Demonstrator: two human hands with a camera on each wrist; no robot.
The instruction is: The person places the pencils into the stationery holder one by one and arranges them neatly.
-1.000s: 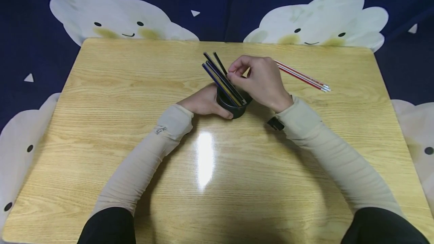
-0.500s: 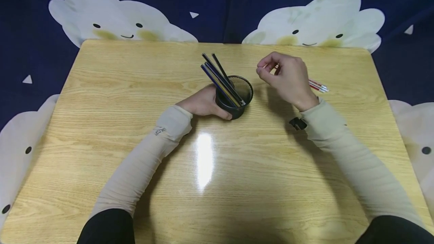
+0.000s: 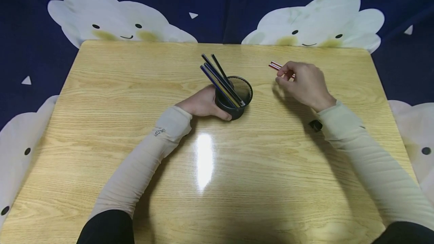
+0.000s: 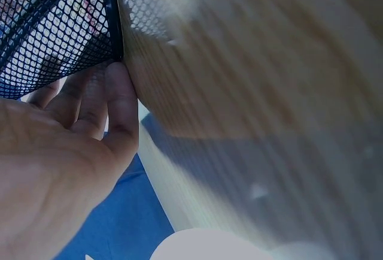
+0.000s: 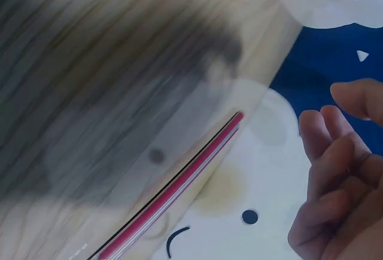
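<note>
A black mesh pencil cup (image 3: 234,113) stands on the table, with several dark striped pencils (image 3: 217,76) leaning out over its far left rim. My left hand (image 3: 203,102) holds this cup from the left side, its thumb round the front. The left wrist view has my fingers against the bottom of the mesh wall (image 4: 72,29). To the right of the cup, my right hand (image 3: 306,84) hovers over red-and-white striped pencils (image 3: 275,66), thumb and fingers loosely bent and holding nothing. The right wrist view shows these pencils (image 5: 173,189) lying apart from the fingers; in the head view the hand covers most of them.
The wooden table (image 3: 271,161) ends at the back against a dark blue curtain (image 3: 220,6) printed with white clouds. A small black object (image 3: 316,125) shows at the right wrist, below the sleeve cuff.
My right hand has moved right, from beside the cup to over the red-and-white pencils. The left hand, the cup and its pencils stay in place.
</note>
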